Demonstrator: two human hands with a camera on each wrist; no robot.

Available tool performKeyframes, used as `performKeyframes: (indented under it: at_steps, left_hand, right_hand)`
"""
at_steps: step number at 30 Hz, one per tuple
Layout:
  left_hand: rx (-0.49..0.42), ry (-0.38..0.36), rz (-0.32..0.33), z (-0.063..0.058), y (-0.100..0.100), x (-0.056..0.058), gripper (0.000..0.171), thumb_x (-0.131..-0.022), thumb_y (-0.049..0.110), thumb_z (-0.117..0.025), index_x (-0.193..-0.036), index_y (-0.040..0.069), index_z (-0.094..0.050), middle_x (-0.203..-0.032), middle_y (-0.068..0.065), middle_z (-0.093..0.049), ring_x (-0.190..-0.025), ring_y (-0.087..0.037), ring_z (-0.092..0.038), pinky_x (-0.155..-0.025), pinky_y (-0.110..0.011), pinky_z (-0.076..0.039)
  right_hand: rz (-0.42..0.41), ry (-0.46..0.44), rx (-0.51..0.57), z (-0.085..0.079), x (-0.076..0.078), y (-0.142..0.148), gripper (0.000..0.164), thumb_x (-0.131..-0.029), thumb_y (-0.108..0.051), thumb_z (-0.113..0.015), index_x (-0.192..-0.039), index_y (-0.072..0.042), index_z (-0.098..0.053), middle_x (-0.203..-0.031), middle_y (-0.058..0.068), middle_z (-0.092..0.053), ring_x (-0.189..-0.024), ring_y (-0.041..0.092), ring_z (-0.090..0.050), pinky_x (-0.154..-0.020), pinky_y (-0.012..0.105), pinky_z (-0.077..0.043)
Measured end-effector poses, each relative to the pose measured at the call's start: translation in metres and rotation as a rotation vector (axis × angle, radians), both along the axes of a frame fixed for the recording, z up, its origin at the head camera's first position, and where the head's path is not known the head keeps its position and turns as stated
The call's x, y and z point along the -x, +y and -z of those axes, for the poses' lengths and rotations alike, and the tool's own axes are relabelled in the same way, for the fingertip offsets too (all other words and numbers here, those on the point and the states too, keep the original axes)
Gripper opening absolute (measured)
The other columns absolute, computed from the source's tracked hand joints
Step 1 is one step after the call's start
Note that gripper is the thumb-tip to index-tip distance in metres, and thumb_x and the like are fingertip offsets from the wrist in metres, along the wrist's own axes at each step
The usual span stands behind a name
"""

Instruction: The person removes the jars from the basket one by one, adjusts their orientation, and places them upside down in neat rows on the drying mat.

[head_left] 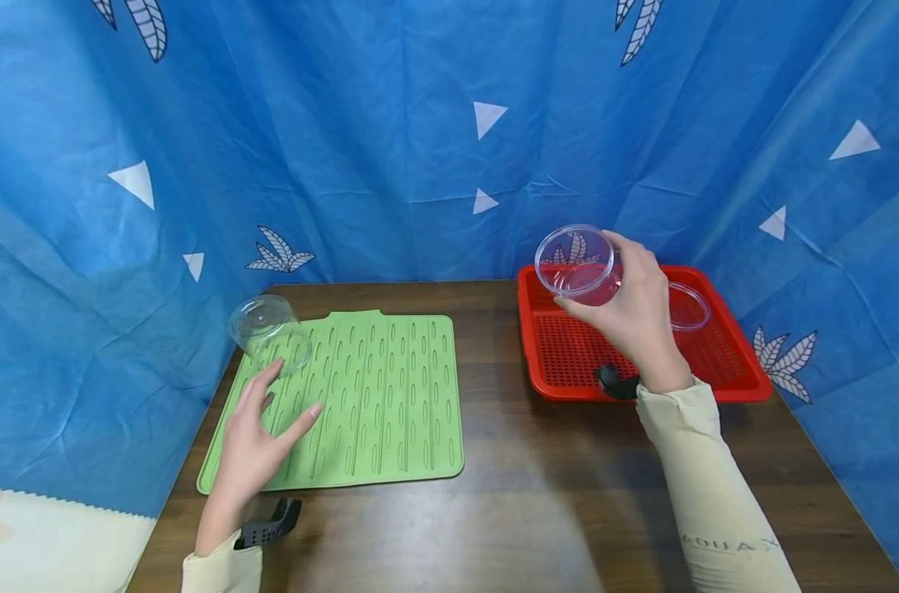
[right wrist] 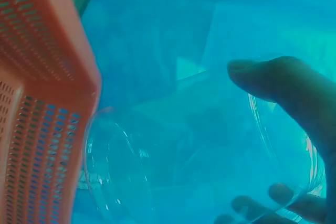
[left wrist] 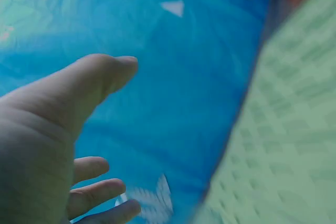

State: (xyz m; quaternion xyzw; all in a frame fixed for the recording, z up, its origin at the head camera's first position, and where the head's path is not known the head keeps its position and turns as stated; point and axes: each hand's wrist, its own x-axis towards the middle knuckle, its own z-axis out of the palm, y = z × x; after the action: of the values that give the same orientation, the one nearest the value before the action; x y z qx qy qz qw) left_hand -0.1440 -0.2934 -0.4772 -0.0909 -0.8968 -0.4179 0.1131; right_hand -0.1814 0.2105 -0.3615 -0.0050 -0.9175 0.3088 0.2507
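Above the back left of the red basket [head_left: 561,389], my right hand [head_left: 638,309] grips a clear round plastic container [head_left: 577,284] from its right side. In the right wrist view, the thumb and fingers go round the see-through wall of that container [right wrist: 173,171], beside the basket's slotted side. Another clear round container [head_left: 689,309] lies in the basket, partly hidden behind my right hand. My left hand [head_left: 251,445] is over the green mat [head_left: 375,395], thumb and fingers spread, holding nothing. Just beyond its fingertips, a similar clear container [head_left: 264,333] rests on the mat's back left corner.
Dark brown wooden tabletop [head_left: 494,511] lies between the mat and the basket and in front of both. A blue patterned curtain [head_left: 390,165] hangs behind the table and along both sides. Pale flowered cloth [head_left: 42,543] shows at the lower left.
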Motion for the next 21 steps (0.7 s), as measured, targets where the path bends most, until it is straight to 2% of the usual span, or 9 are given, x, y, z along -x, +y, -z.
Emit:
performKeyframes:
  at_steps: [4,9,14,21]
  left_hand:
    - [-0.051,0.011,0.049,-0.023,0.016,0.012,0.089,-0.096,0.027,-0.088,-0.169,0.011,-0.041,-0.169,-0.014,-0.044,-0.151,-0.04,-0.046,-0.119,-0.055,-0.043]
    - [-0.137,0.06,0.15,-0.048,0.042,0.028,0.087,-0.094,0.02,-0.09,-0.168,0.021,-0.044,-0.167,-0.005,-0.047,-0.152,-0.029,-0.047,-0.123,-0.042,-0.043]
    - [-0.204,0.084,0.265,-0.07,0.074,0.041,0.087,-0.093,0.019,-0.091,-0.167,0.028,-0.046,-0.167,0.005,-0.047,-0.155,-0.02,-0.043,-0.126,-0.041,-0.04]
    - [-0.243,0.107,0.392,-0.092,0.112,0.051,0.088,-0.092,0.025,-0.092,-0.166,0.033,-0.045,-0.164,0.01,-0.048,-0.153,-0.015,-0.045,-0.126,-0.04,-0.038]
  right_hand:
    - [-0.028,0.046,-0.045,-0.006,-0.003,-0.013,0.099,-0.076,-0.017,-0.101,-0.16,-0.007,-0.048,-0.154,0.02,-0.057,-0.14,0.041,-0.051,-0.102,0.072,-0.055]
    - [-0.075,0.145,-0.12,-0.013,-0.008,-0.027,0.099,-0.072,-0.017,-0.103,-0.156,-0.004,-0.052,-0.15,0.02,-0.059,-0.136,0.04,-0.054,-0.1,0.069,-0.057]
    - [-0.102,0.248,-0.194,-0.019,-0.011,-0.04,0.101,-0.068,-0.017,-0.105,-0.155,-0.003,-0.055,-0.15,0.02,-0.06,-0.134,0.039,-0.055,-0.102,0.066,-0.055]
    - [-0.125,0.323,-0.247,-0.024,-0.018,-0.061,0.105,-0.066,-0.02,-0.106,-0.157,-0.007,-0.055,-0.15,0.02,-0.058,-0.137,0.04,-0.051,-0.103,0.068,-0.038]
